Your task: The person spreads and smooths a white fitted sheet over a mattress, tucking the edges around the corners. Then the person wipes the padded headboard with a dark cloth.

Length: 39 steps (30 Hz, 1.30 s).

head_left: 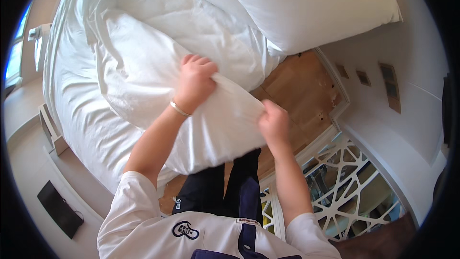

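A loose white bed cover is stretched between my two hands, its edge running taut from one to the other. My left hand, with a pale band at the wrist, is closed on the edge near the middle of the view. Farther right and a little nearer, my right hand grips the same edge at its corner; it is slightly blurred. The cover hangs down in front of my legs and spreads leftward over the bed, which has rumpled white bedding.
A large white pillow lies at the bed's far right. Brown wooden floor shows between bed and wall. Wall switch plates are at right, above a white lattice panel. A dark wall screen hangs at lower left.
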Each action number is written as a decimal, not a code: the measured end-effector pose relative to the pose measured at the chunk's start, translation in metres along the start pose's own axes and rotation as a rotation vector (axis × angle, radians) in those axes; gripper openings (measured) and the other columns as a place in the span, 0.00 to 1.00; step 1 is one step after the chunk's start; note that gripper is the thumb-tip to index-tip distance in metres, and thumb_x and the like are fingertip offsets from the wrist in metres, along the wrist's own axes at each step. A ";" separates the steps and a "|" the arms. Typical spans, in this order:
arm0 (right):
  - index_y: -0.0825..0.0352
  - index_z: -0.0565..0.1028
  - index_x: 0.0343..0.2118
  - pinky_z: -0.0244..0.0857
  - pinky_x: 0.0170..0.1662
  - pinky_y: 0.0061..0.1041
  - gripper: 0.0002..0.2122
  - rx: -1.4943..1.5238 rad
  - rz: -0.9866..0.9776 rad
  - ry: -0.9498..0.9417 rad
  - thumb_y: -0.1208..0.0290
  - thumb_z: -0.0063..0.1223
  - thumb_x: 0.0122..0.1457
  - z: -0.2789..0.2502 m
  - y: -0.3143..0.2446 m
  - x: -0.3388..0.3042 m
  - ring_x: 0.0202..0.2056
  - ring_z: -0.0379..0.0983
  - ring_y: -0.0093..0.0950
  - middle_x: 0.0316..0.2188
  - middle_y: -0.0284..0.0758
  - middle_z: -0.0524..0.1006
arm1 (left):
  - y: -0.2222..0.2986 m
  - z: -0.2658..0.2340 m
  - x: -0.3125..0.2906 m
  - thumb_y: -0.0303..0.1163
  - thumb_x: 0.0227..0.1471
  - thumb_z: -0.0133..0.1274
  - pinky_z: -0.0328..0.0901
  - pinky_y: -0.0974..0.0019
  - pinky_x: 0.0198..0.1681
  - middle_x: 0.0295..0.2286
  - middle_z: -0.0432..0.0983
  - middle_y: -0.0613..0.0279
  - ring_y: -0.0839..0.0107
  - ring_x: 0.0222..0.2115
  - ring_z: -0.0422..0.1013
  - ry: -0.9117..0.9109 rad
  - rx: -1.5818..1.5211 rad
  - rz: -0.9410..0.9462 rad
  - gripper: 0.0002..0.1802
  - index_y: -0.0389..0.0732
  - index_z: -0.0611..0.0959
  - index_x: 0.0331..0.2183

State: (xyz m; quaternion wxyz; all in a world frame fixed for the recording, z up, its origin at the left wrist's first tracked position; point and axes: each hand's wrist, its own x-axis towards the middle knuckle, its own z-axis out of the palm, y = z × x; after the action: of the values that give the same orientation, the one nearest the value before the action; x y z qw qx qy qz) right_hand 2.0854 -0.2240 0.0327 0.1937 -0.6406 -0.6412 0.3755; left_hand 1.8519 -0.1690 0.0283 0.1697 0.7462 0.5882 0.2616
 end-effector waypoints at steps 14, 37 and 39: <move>0.67 0.75 0.28 0.65 0.33 0.39 0.08 -0.462 0.118 0.267 0.81 0.42 0.47 -0.007 0.029 0.072 0.29 0.71 0.47 0.26 0.45 0.76 | -0.019 0.058 0.061 0.27 0.36 0.55 0.58 0.54 0.48 0.33 0.71 0.59 0.57 0.42 0.65 0.054 -0.031 -0.030 0.11 0.45 0.79 0.29; 0.64 0.70 0.46 0.65 0.45 0.38 0.24 -0.245 -0.664 -0.438 0.79 0.52 0.41 0.284 -0.190 -0.031 0.43 0.69 0.41 0.39 0.40 0.72 | -0.174 -0.150 -0.195 0.34 0.57 0.46 0.63 0.60 0.30 0.21 0.71 0.52 0.62 0.22 0.64 0.796 -0.599 -1.072 0.12 0.34 0.77 0.32; 0.62 0.71 0.46 0.67 0.42 0.37 0.22 -0.204 -0.751 -0.493 0.79 0.51 0.42 0.285 -0.184 -0.058 0.41 0.69 0.42 0.38 0.39 0.72 | -0.198 -0.143 -0.218 0.35 0.56 0.47 0.64 0.58 0.31 0.22 0.72 0.51 0.58 0.23 0.67 0.637 -0.608 -1.230 0.13 0.34 0.77 0.33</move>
State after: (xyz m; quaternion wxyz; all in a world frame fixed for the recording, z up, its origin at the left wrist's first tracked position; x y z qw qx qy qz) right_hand 1.7590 -0.3274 -0.0025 0.0937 -0.2712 -0.8896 0.3554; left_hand 1.5738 -0.3384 -0.0089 0.3053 0.0922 0.8210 0.4736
